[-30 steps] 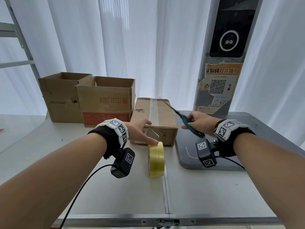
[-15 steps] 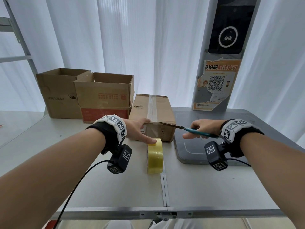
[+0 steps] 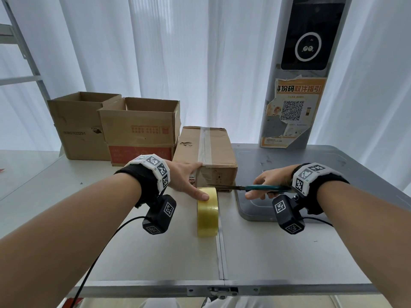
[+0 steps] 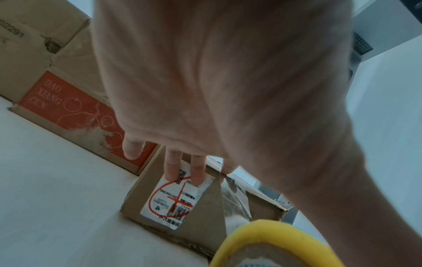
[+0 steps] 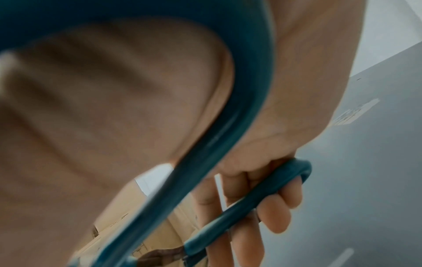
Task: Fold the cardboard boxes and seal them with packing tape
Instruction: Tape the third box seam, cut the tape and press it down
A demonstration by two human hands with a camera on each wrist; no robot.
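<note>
A closed cardboard box (image 3: 219,152) with clear tape along its top seam lies mid-table. My left hand (image 3: 191,181) rests its straight fingers on the box's near top edge and front label (image 4: 173,198), and its thumb touches the yellow tape roll (image 3: 207,215) standing on edge just in front. A clear tape strip (image 4: 233,195) runs from the box down to the roll (image 4: 274,233). My right hand (image 3: 269,183) grips teal-handled scissors (image 3: 251,187), held level. The blades point left, with the tip just above the roll. Fingers (image 5: 278,216) curl through the handle (image 5: 251,196).
Two open-topped cardboard boxes (image 3: 77,125) (image 3: 140,130) stand at the back left. A grey tray (image 3: 322,170) lies under my right hand. A grey pillar with a QR poster (image 3: 291,112) rises behind it. The table's front edge (image 3: 155,290) is near me.
The scissors came down from pointing up over the box to level, tip now at the strip above the roll. My left hand stayed on the box and roll.
</note>
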